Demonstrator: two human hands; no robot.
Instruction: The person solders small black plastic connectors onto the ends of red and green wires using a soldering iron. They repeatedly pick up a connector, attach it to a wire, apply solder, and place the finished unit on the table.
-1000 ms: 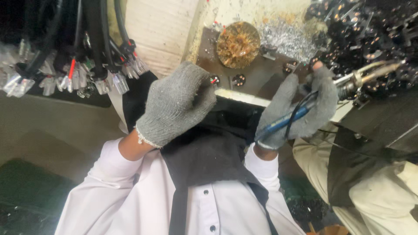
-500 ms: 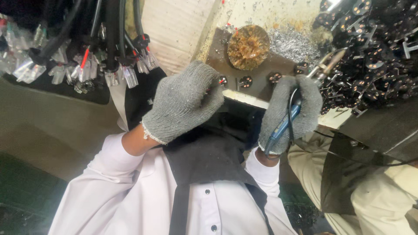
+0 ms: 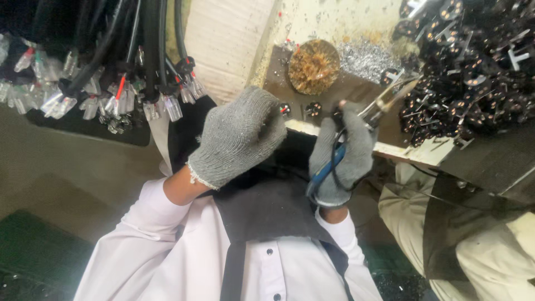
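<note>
At the tabletop (image 3: 356, 92) edge, the blue-handled pliers (image 3: 356, 134) sit clenched in the gloved right hand (image 3: 343, 159), tips pointing toward a heap of black metal parts (image 3: 473, 72). The gloved left hand (image 3: 239, 136) curls by a small part (image 3: 285, 109); its grip is hidden.

1. Left hand (image 3: 239, 136), at 12 o'clock, wears a grey knitted glove with a frayed cuff.
2. Right hand (image 3: 341, 159), at 2 o'clock, wears a matching grey glove.
3. White long-sleeved shirt (image 3: 167, 251) with small dark buttons, at 6 o'clock.
4. Dark apron (image 3: 267, 212) over the chest.
</note>
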